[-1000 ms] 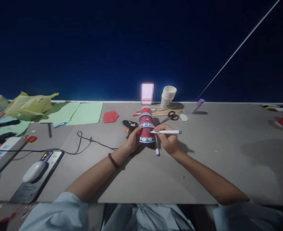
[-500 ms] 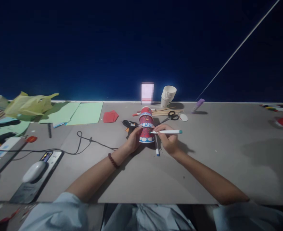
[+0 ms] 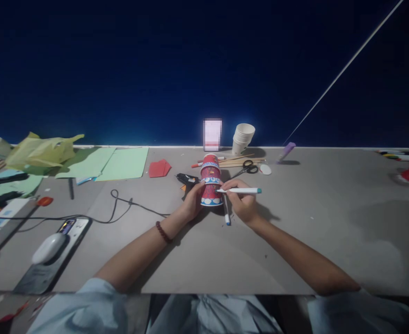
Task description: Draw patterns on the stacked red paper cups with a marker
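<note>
A tower of red paper cups with blue and white trim stands at the middle of the table. My left hand is closed around its left side. In my right hand is a white marker with a green end, gripped like a pen, its tip at the lowest cup's right side. A second marker with a blue end lies on the table between the cups and my right hand. Behind my left hand lies a black glue gun, partly hidden by the hand and cups.
Beyond the cups are scissors, wooden sticks and stacked white cups. A purple marker stands tilted at the right. Red paper, green sheets, a black cord and a phone lie left.
Almost nothing differs. The marker in my right hand has shifted very slightly at its rear end, while my left hand keeps its hold on the cups.
</note>
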The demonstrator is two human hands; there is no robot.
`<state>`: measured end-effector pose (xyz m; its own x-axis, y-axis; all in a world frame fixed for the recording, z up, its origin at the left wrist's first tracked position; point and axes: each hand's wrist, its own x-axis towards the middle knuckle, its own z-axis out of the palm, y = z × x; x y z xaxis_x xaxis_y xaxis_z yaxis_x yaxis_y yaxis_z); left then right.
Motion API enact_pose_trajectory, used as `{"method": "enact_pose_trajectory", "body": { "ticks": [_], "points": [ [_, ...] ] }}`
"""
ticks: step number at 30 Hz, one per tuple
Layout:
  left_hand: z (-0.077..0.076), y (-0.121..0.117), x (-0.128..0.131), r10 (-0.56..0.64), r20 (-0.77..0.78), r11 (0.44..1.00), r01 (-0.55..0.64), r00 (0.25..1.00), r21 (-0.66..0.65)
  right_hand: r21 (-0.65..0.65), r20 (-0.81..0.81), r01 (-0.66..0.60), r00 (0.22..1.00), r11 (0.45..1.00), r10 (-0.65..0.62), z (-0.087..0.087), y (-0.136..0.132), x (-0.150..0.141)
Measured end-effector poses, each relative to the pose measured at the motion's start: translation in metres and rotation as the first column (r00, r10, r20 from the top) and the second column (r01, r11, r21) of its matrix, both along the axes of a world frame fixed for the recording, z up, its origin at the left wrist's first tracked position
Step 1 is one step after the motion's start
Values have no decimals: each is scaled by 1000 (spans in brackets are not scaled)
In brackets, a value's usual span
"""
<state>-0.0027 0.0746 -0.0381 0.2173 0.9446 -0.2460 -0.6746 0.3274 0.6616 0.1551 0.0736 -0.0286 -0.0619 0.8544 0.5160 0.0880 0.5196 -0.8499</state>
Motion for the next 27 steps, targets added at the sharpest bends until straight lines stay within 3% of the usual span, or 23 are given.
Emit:
{"method": "enact_pose_trajectory", "body": {
  "ticks": [9,17,27],
  "points": [
    [-3,2,-1,-17,5,1000,17,1000,23,27,-34,-12,999,1000,13,5,0,-1],
    [-2,1,-1,-7,2,1000,7,1000,15,-76,-167,-10,986,997,-3,2,4,1],
    [-9,5,-3,16,35,999,-14,999,-43,-95,-200,-44,980,995,24,3,1,-1]
  ]
}}
